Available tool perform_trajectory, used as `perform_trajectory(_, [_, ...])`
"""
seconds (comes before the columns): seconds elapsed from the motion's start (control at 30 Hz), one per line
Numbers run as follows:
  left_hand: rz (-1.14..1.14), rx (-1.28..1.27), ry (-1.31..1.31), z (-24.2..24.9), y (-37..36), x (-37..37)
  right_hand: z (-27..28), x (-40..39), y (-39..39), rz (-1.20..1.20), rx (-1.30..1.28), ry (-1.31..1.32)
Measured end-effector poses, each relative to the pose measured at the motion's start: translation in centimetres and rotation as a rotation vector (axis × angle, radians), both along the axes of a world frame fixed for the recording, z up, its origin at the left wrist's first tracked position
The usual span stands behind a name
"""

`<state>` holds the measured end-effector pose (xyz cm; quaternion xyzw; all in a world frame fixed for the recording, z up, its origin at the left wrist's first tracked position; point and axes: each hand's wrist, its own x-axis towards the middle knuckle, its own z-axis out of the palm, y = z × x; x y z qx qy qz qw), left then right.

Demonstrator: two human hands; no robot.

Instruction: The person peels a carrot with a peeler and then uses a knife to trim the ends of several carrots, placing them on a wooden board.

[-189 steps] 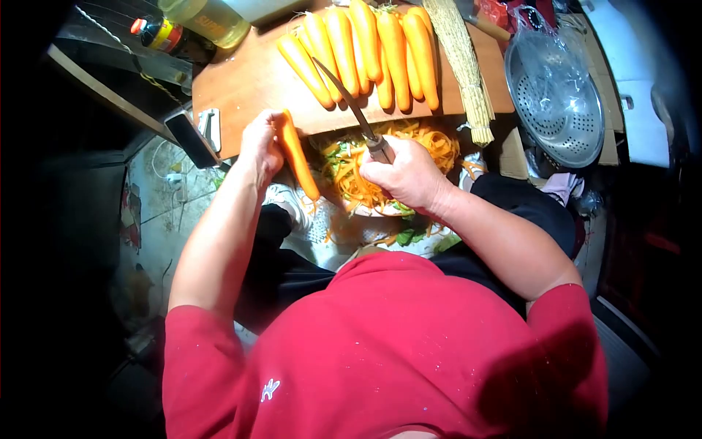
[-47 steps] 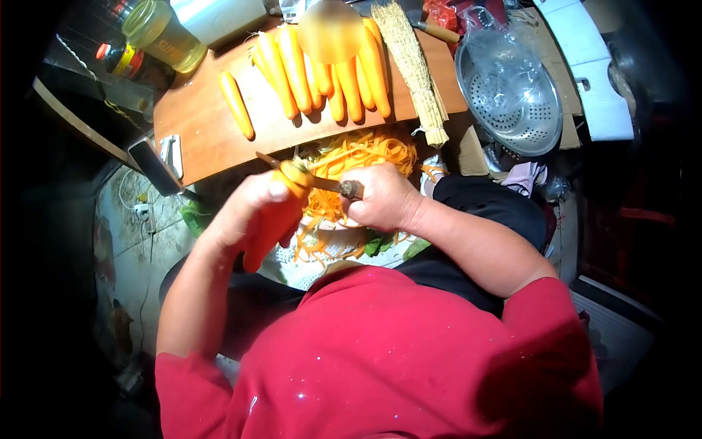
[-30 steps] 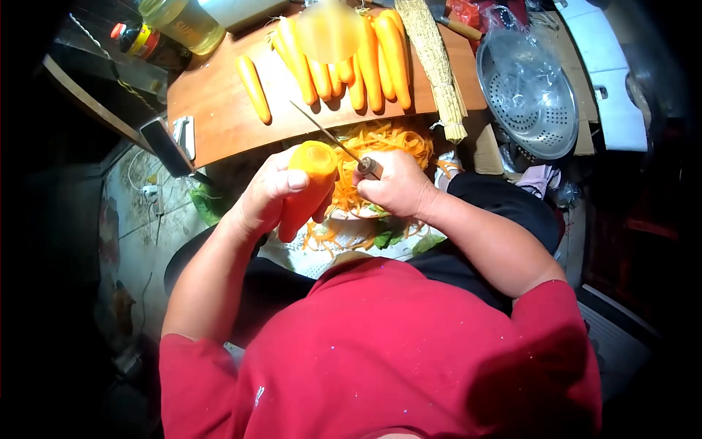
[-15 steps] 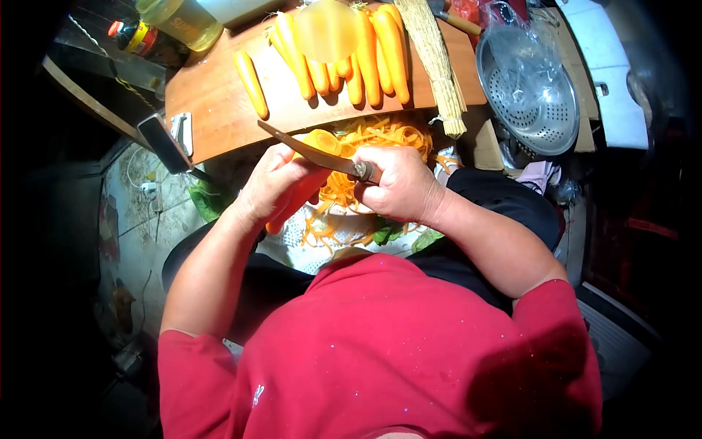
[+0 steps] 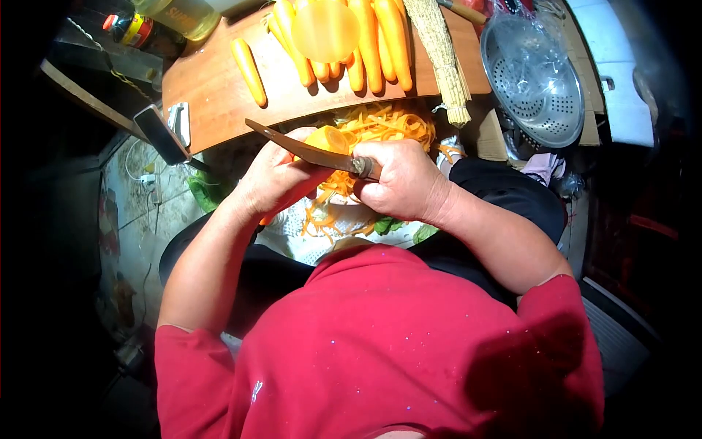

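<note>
My left hand [image 5: 274, 179] is closed around a carrot [image 5: 326, 139], whose broad cut end shows above the fingers while most of its length is hidden. In my closed right hand [image 5: 402, 179] is a knife [image 5: 314, 152], held by the handle. Its dark, slightly curved blade points left, across the front of the carrot's end and over my left fingers. Beneath both hands lies a heap of orange carrot peelings [image 5: 391, 126], with some strips [image 5: 319, 223] hanging down over a white patterned cloth or cover [image 5: 289, 228].
Whole carrots [image 5: 365, 47] lie on a wooden board [image 5: 212, 95], one carrot [image 5: 248, 72] apart at left. A straw brush [image 5: 442, 62], a metal colander [image 5: 534, 88] with clear plastic, a phone-like dark slab [image 5: 161, 135] and bottles [image 5: 142, 33] stand around. Green leaves [image 5: 206, 192] lie below.
The view has shifted slightly. The knife blade has slid a little left over the carrot's end, and the carrot's lower part shows less below my left hand. Both grips stay the same.
</note>
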<state>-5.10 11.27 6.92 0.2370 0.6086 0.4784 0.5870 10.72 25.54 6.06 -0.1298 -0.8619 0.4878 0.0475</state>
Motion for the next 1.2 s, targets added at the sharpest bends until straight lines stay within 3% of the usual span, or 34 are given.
perform_trajectory(0.13, [-0.003, -0.012, 0.020, 0.1, 0.0, 0.1, 0.0, -0.2, 0.1, 0.000, 0.031, -0.005])
perform_trajectory(0.2, [0.021, 0.006, -0.019, -0.1, -0.1, 0.0, 0.3, -0.4, 0.3, 0.003, 0.022, -0.151])
perform_trajectory(0.33, [0.067, 0.050, -0.027, 0.1, -0.6, 0.1, -1.3, -0.3, 0.4, -0.004, 0.008, -0.028])
perform_trajectory(0.4, [0.034, 0.095, -0.098, 0.9, -1.1, -0.4, -2.8, -0.2, 1.2, -0.098, -0.141, -0.248])
perform_trajectory(0.43, [0.014, 0.138, -0.051, 1.9, -1.3, -0.2, -3.6, -0.2, 1.8, -0.047, 0.079, -0.371])
perform_trajectory(0.67, [0.094, 0.138, 0.012, 2.5, -1.9, -1.7, -4.5, 0.1, 1.1, -0.127, -0.057, -0.257])
perform_trajectory(0.8, [0.105, 0.056, 0.025, 0.9, -1.4, -1.2, -1.6, -1.2, 0.2, -0.092, -0.014, 0.013])
perform_trajectory(0.83, [0.101, 0.044, 0.017, 0.4, -1.3, -1.1, -1.5, -1.4, -0.1, -0.077, -0.100, 0.004])
perform_trajectory(1.2, [0.046, -0.043, 0.123, 0.0, -0.2, 0.5, -0.5, -0.8, -0.2, 0.032, -0.051, -0.082])
